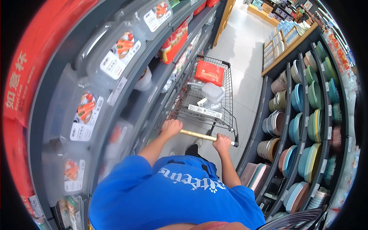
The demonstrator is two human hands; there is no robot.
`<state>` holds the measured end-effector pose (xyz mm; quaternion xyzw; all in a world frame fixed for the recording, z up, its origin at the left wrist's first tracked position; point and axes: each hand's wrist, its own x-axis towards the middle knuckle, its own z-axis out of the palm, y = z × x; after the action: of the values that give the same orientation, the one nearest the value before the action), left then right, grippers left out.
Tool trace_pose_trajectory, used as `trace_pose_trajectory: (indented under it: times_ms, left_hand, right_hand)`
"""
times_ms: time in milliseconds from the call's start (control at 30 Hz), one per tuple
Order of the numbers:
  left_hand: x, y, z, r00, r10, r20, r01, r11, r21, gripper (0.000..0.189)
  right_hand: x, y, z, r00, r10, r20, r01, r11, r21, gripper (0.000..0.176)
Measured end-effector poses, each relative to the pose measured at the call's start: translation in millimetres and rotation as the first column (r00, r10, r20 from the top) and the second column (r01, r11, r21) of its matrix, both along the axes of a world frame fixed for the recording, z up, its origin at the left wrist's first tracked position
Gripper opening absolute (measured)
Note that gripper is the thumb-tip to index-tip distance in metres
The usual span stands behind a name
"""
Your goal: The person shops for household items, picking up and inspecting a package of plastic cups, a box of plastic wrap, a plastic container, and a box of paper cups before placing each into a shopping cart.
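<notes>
A metal shopping cart stands in front of me in the aisle. Both of my hands are wrapped round its pale yellow handle bar: my left hand near one end, my right hand near the other. Inside the cart lie a red package, a clear plastic container and other clear or white items. A white strip with printed labels lies across the cart's near end.
Shelves with packaged plastic boxes run close along the left. Shelves of stacked bowls and basins line the right side. The tiled floor stretches ahead, past a wooden-edged display.
</notes>
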<state>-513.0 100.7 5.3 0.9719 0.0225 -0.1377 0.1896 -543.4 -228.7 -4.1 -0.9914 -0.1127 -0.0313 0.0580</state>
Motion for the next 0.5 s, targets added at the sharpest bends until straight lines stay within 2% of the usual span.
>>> trace_pose_trajectory:
  times_ms: [133, 333, 467, 500]
  left_hand:
    - [-28.9, 2.2, 3.1, 1.000, -0.012, -0.012, 0.012, 1.000, -0.003, 0.046]
    - [-74.2, 6.3, 7.6, 1.000, -0.030, -0.004, 0.030, 0.999, -0.014, 0.048]
    - [-106.0, 8.3, 12.4, 0.999, -0.033, -0.020, 0.032, 0.999, -0.034, 0.047]
    - [-113.8, 8.7, 14.6, 0.999, -0.032, -0.024, 0.031, 0.999, -0.036, 0.047]
  right_hand:
    - [-31.3, 8.8, 0.1, 0.994, -0.046, 0.102, 0.055, 0.995, -0.086, 0.006]
    - [-75.6, 14.9, 8.0, 0.996, -0.080, 0.032, 0.083, 0.991, -0.102, 0.013]
    - [-102.8, 17.2, 16.3, 0.988, -0.113, -0.106, 0.092, 0.978, -0.186, 0.015]
    - [-105.3, 18.4, 24.2, 0.950, -0.145, -0.275, 0.081, 0.969, -0.232, 0.023]
